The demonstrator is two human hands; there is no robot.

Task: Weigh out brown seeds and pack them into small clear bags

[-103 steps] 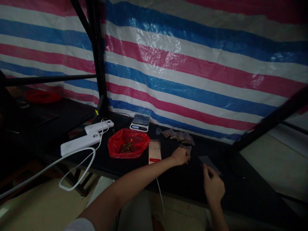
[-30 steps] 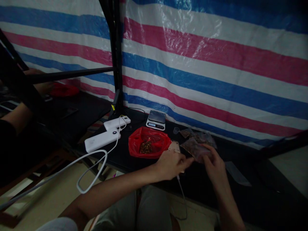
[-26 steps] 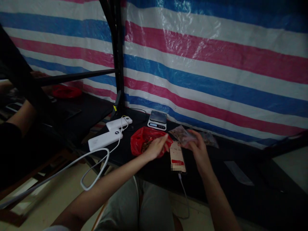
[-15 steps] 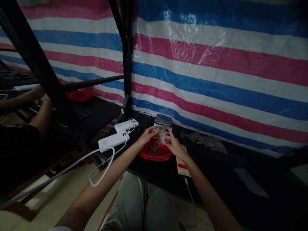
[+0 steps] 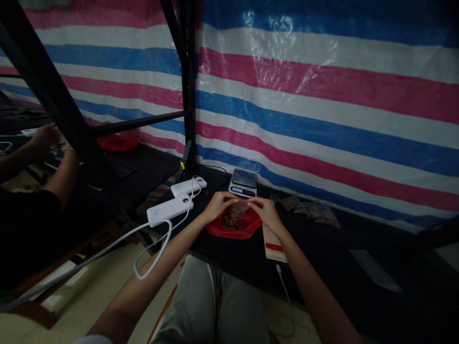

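Observation:
Between my two hands hangs a small clear plastic bag (image 5: 241,207), held by its upper edge. My left hand (image 5: 221,204) pinches its left side, and my right hand (image 5: 266,213) pinches the right. Directly beneath it lies an open red plastic bag (image 5: 234,233) with a heap of small brown pieces (image 5: 231,221) inside. What the clear bag contains is hard to make out against that heap. Just behind my hands stands a small digital scale (image 5: 244,182) with a lit display and a dark top plate.
A phone (image 5: 274,246) on a cable lies right of the red bag. Several filled clear bags (image 5: 308,210) rest at the back right, with a flat clear bag (image 5: 376,270) nearer. White power banks (image 5: 170,210) and cables sit left. Beyond a black post (image 5: 189,86), another person's arms (image 5: 64,167) show.
My hands have drawn the clear bag lower and now stretch its top edge between them. The scale behind shows fully. The other person's hands have shifted slightly.

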